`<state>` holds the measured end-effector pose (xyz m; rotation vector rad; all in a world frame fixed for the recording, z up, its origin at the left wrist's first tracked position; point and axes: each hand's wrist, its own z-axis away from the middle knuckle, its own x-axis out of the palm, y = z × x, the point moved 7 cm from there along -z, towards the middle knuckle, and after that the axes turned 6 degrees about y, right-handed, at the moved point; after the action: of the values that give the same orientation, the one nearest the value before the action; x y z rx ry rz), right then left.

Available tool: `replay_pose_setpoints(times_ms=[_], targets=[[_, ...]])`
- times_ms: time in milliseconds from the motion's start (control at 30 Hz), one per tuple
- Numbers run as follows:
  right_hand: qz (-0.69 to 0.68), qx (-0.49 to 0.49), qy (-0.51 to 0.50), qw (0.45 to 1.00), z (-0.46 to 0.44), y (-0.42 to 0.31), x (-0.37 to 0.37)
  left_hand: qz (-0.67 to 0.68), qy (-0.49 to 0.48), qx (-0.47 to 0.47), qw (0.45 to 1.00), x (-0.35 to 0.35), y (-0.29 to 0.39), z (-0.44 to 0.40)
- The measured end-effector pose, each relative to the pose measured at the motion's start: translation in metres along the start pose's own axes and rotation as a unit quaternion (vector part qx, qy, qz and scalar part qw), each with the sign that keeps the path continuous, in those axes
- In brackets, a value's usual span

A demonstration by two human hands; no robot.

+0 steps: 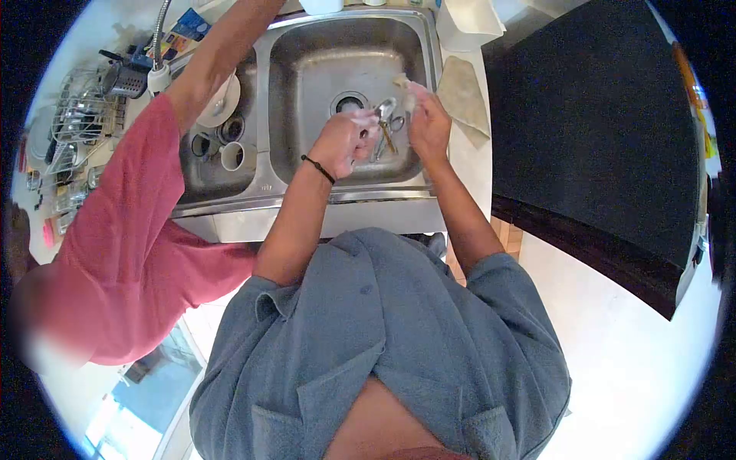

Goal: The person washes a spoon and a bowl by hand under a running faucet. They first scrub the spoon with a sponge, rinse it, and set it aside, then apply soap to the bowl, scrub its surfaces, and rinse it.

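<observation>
My left hand (pixel 342 146), wet with suds and wearing a dark bracelet, is closed over the right basin around a spoon (pixel 386 107). The spoon's bowl points up towards my right hand (pixel 431 129). That hand is curled around a pale, soapy sponge (pixel 402 80), its edge showing past the fingers. Below and between both hands, more cutlery (pixel 381 150) lies on the floor of the steel sink (pixel 307 69). Just behind my left fingers is the round drain (pixel 349 103).
Another person in a red top (pixel 130 253) reaches across at left. The left basin holds a white mug (pixel 238 156), a plate (pixel 222 115) and cups. A dish rack (pixel 73 126) stands farther left. A beige cloth (pixel 461 92) and a black panel (pixel 590 130) are at right.
</observation>
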<state>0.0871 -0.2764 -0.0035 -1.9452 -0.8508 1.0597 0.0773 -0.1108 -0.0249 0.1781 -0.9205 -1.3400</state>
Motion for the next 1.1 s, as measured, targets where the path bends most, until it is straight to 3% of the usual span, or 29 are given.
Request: replay_pose_setpoints(times_ms=[67,167,267,367,467,567,667,767,867,967,1100], targets=[[-0.060,0.186,-0.006,0.981,0.014,0.001,0.000,-0.050,0.038,0.045,0.997,0.009,0.009,0.003],[-0.030,0.168,0.003,0.985,0.054,-0.013,0.011,-0.150,0.129,0.117,0.973,0.004,0.013,-0.012],[-0.057,0.033,0.020,0.998,0.066,-0.046,0.017,-0.130,0.166,0.122,0.970,0.010,0.013,-0.009],[-0.002,0.063,0.019,0.998,0.058,-0.030,0.017,-0.151,0.122,0.116,0.974,0.016,0.004,-0.021],[0.058,0.027,0.091,0.994,0.048,-0.034,0.006,-0.160,0.103,0.132,0.973,0.030,0.011,-0.014],[0.056,0.121,0.174,0.976,0.034,-0.012,-0.006,-0.237,0.085,0.170,0.953,0.034,0.012,-0.014],[-0.054,0.147,0.184,0.970,0.007,-0.016,-0.031,-0.254,0.040,0.150,0.954,0.033,-0.009,-0.018],[-0.007,0.003,0.027,1.000,-0.004,-0.029,-0.032,-0.383,0.085,0.211,0.895,0.027,-0.002,-0.023],[0.065,-0.208,0.027,0.976,0.022,-0.050,-0.024,-0.591,0.127,0.270,0.750,0.041,0.017,-0.018],[0.068,-0.225,0.025,0.972,0.021,-0.038,-0.033,-0.558,0.124,0.287,0.768,0.056,0.014,-0.008],[-0.022,-0.060,0.039,0.997,0.016,0.001,-0.044,-0.570,0.140,0.314,0.747,0.067,0.014,0.001]])
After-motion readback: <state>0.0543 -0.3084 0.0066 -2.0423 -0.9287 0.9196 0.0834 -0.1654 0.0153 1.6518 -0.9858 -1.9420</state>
